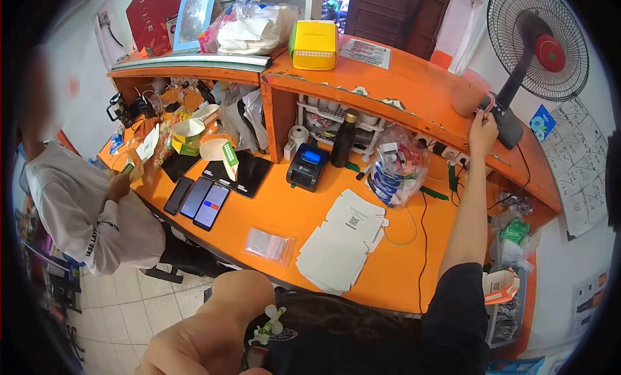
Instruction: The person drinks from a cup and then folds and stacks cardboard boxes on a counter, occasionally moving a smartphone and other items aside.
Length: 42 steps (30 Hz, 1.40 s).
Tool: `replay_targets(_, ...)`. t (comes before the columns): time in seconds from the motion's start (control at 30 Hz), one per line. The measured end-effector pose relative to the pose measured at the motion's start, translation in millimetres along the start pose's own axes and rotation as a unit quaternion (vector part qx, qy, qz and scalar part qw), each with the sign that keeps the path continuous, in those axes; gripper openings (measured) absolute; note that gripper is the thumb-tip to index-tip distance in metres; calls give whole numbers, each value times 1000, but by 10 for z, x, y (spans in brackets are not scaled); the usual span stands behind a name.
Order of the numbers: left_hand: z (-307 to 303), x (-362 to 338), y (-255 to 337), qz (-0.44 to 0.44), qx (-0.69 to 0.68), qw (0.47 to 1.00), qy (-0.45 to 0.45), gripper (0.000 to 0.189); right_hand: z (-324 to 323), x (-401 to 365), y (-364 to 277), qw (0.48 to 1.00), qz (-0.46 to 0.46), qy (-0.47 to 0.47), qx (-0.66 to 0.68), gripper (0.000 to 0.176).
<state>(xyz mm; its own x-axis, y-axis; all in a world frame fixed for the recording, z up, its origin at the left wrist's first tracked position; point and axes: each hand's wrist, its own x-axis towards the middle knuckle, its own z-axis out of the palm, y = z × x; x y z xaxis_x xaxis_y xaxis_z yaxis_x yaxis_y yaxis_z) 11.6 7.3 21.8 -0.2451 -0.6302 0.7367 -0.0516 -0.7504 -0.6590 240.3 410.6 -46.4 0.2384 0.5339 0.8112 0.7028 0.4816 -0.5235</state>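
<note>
My right hand point(483, 134) reaches up to the raised ledge at the right, its fingers closed around the handle of a pink plastic cup point(469, 95). The cup stands on the ledge beside the base of a fan point(537, 48). My left side is at the bottom of the view, where bare skin shows close to the camera; the fingers of my left hand cannot be made out. A small white-and-green thing point(268, 324) shows against my black clothing. Below my right arm, flat white cardboard box blanks point(343, 242) lie stacked on the orange counter point(430, 245).
A person point(97, 207) stands at the left, holding a carton piece. Phones point(210, 205), a black label printer point(308, 166), a dark bottle point(345, 139), a plastic bag of packets point(396, 168) and clear small bags point(268, 245) lie about the counter. A yellow box point(314, 45) stands on the ledge.
</note>
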Motion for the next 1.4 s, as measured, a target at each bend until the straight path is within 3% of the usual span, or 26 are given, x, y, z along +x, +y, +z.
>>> replay_targets(0.03,-36,40,79,0,2,1000,-1,15,5,-1,9,1000,-1,2,2,27)
replay_targets(0.07,-102,114,223,-115,23,988,-102,11,11,0,16,1000,-1,4,4,26)
replay_targets(0.1,-131,160,298,-227,44,952,-202,32,21,0,18,1000,-2,3,5,26)
replay_targets(0.33,-133,166,294,-214,36,955,-204,32,31,4,49,1000,-8,11,19,21)
replay_targets(0.43,-84,211,417,-257,83,941,-203,33,9,-10,9,1000,2,1,-2,19)
replay_targets(0.5,-66,248,478,-343,108,912,-199,33,12,-12,23,1000,-1,6,4,17)
replay_targets(0.8,-15,109,307,-195,142,955,-173,33,12,-6,22,1000,-1,6,11,21)
replay_targets(0.93,-62,155,336,-214,91,956,-178,32,-15,-11,-12,1000,14,-8,-15,21)
replay_targets(1.0,-50,203,434,-304,102,929,-187,32,2,-6,13,1000,7,-2,-4,21)
replay_targets(1.13,-103,210,385,-304,62,930,-198,32,-3,-1,21,1000,-5,1,11,22)
replay_targets(1.23,-97,152,319,-254,72,942,-206,32,-7,-1,17,1000,-1,-3,3,22)
replay_targets(1.3,-61,106,268,-176,109,962,-179,31,0,0,28,1000,-4,-1,3,22)
replay_targets(1.4,-8,103,332,-210,139,955,-154,31,-2,-7,22,1000,-5,3,16,23)
